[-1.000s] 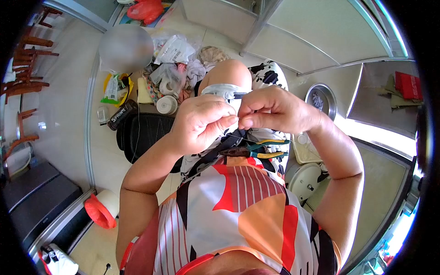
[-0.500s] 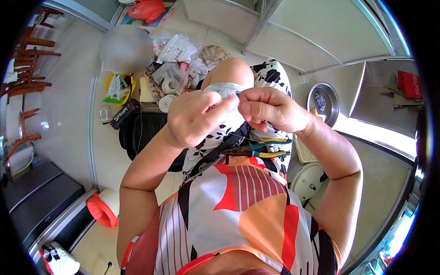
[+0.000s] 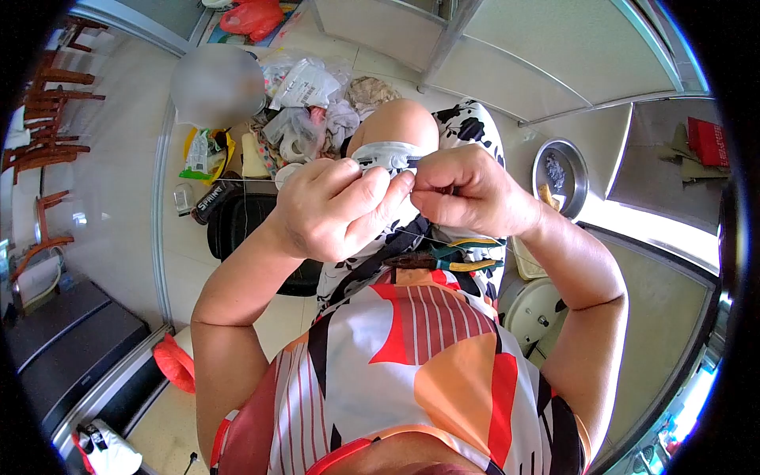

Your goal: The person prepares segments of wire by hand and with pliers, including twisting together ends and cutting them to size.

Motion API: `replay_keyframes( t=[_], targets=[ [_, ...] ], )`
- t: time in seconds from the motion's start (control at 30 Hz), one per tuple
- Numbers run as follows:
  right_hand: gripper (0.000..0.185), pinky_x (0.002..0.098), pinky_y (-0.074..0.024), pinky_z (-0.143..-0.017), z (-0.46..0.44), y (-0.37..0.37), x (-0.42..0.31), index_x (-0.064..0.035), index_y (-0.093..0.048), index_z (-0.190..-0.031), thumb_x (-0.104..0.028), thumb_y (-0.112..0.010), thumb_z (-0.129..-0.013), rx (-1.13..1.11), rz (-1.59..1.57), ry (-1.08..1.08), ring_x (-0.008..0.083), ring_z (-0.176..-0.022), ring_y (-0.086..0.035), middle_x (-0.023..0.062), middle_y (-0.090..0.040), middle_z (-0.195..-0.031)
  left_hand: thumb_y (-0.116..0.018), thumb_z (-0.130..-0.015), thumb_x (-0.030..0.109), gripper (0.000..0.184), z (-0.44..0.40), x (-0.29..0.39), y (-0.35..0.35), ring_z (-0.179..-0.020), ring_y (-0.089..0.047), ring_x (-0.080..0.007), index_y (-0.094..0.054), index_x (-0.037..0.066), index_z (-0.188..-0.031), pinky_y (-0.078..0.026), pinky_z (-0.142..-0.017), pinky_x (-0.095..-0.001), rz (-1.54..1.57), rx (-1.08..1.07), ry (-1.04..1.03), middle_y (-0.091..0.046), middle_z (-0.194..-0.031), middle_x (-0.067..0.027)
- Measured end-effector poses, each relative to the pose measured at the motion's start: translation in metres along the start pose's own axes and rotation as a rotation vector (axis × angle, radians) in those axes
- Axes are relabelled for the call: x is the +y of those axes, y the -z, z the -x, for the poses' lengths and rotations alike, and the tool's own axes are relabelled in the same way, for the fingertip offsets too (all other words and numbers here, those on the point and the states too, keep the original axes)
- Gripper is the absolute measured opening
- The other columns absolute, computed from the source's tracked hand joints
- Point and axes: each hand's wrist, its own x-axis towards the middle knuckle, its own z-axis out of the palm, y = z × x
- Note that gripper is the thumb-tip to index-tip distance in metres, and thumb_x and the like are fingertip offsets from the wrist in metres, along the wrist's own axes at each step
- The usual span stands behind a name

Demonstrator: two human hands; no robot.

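Above my lap, my left hand [image 3: 336, 207] is closed, with thumb and fingertips pinched together. Facing it, my right hand [image 3: 477, 192] is curled in a pinch too, its fingertips almost meeting those of the left. Whatever sits between the fingertips is too small or hidden to name. Just behind them, a whitish fabric band with dark marks [image 3: 388, 155] lies across my bare knee [image 3: 397, 127]. A thin white thread [image 3: 257, 180] runs in toward my left hand. Below the hands, pliers with green and yellow handles [image 3: 473, 265] rest on my lap.
A dark can [image 3: 214, 202] and a clear glass [image 3: 183, 198] stand on the floor at left, near a black seat [image 3: 229, 226]. Plastic bags and cloths [image 3: 309, 87] are heaped beyond my knee. To the right are a metal basin [image 3: 582, 174] and glass-panelled doors [image 3: 570, 47].
My left hand has shifted a little left and down. My right hand has turned and curled more tightly. The thread at left now stretches sideways toward my left hand.
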Motion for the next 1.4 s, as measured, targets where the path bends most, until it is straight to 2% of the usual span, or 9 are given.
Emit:
replay_keyframes(
  t=[0.07,0.17,0.37,0.67,0.77,0.93,1.2,1.3,1.4],
  targets=[
    [0.014,0.0347,-0.0477,-0.055,-0.003,-0.003,-0.006,-0.0003,-0.064,-0.084,-0.014,-0.063,-0.086,0.092,0.342,0.161,0.0256,-0.059,-0.060,0.0090,-0.060,-0.066,-0.074,-0.070,0.004,0.012,-0.001,0.000,0.001,-0.054,-0.048,-0.0121,-0.067,0.001,-0.079,-0.038,-0.044,-0.0258,-0.011,-0.018,0.005,-0.057,-0.080,-0.0013],
    [0.010,0.0391,-0.0488,-0.056,-0.001,-0.013,-0.011,-0.0025,-0.065,-0.084,-0.012,-0.064,-0.084,0.189,0.424,0.094,0.0332,-0.064,-0.060,0.0127,-0.061,-0.068,-0.074,-0.069,0.005,0.012,-0.003,0.000,0.004,-0.055,-0.048,-0.0115,-0.065,0.002,-0.076,-0.038,-0.043,-0.0257,-0.040,-0.057,0.015,-0.057,-0.079,0.0000],
    [0.013,0.0372,-0.0486,-0.057,-0.001,-0.011,-0.012,-0.0018,-0.064,-0.085,-0.015,-0.065,-0.084,0.043,-0.019,-0.212,0.0317,-0.063,-0.061,0.0122,-0.063,-0.070,-0.072,-0.073,0.011,0.011,-0.005,-0.005,0.011,-0.057,-0.048,-0.0106,-0.067,0.006,-0.082,-0.038,-0.044,-0.0242,-0.078,-0.106,-0.057,-0.057,-0.081,0.0014],
    [0.021,0.0320,-0.0489,-0.059,-0.002,-0.017,-0.014,-0.0020,-0.065,-0.093,-0.022,-0.061,-0.093,0.146,0.328,0.005,0.0157,-0.063,-0.060,0.0074,-0.061,-0.071,-0.072,-0.067,0.007,0.017,-0.006,-0.004,0.014,-0.058,-0.050,-0.0142,-0.071,0.003,-0.084,-0.038,-0.045,-0.0261,-0.113,-0.126,-0.049,-0.058,-0.081,-0.0022],
    [0.028,0.0316,-0.0495,-0.057,-0.002,-0.021,-0.002,-0.0002,-0.063,-0.093,-0.027,-0.055,-0.098,0.074,-0.477,-0.192,0.0136,-0.065,-0.060,0.0031,-0.062,-0.074,-0.072,-0.068,0.009,0.017,-0.005,-0.006,0.018,-0.058,-0.050,-0.0137,-0.072,0.005,-0.085,-0.039,-0.045,-0.0258,-0.124,-0.129,-0.048,-0.058,-0.081,-0.0014],
    [0.023,0.0170,-0.0385,-0.056,-0.002,-0.010,-0.012,-0.0023,-0.063,-0.093,-0.021,-0.052,-0.098,-0.133,-0.682,-0.566,0.0023,-0.061,-0.045,-0.0019,-0.056,-0.073,-0.073,-0.068,0.010,0.018,-0.005,-0.004,0.016,-0.058,-0.050,-0.0133,-0.072,0.006,-0.085,-0.039,-0.045,-0.0259,-0.069,-0.169,-0.044,-0.059,-0.082,-0.0003],
    [0.018,0.0326,-0.0489,-0.065,0.006,-0.013,0.007,-0.0003,-0.066,-0.094,-0.017,-0.061,-0.089,0.028,-0.053,-0.257,0.0181,-0.065,-0.061,0.0098,-0.063,-0.067,-0.076,-0.066,0.006,0.019,-0.003,0.000,0.009,-0.061,-0.051,-0.0142,-0.071,0.005,-0.084,-0.038,-0.045,-0.0265,-0.051,-0.246,-0.044,-0.060,-0.085,-0.0009],
    [0.021,0.0349,-0.0492,-0.062,0.007,-0.015,0.008,-0.0009,-0.066,-0.091,-0.021,-0.066,-0.085,0.086,0.202,-0.153,0.0236,-0.066,-0.062,0.0080,-0.064,-0.075,-0.076,-0.065,0.007,0.018,0.001,-0.001,0.002,-0.062,-0.052,-0.0142,-0.071,0.005,-0.083,-0.038,-0.045,-0.0264,-0.081,-0.253,-0.055,-0.061,-0.085,-0.0006],
    [0.030,0.0363,-0.0493,-0.070,0.019,-0.019,-0.011,-0.0032,-0.065,-0.093,-0.028,-0.072,-0.076,0.308,0.849,0.152,0.0249,-0.081,-0.061,0.0083,-0.062,-0.091,-0.073,-0.068,0.010,0.014,0.006,-0.005,-0.001,-0.064,-0.052,-0.0134,-0.069,0.006,-0.080,-0.039,-0.047,-0.0257,-0.139,-0.256,-0.071,-0.060,-0.084,0.0010]
  ],
)
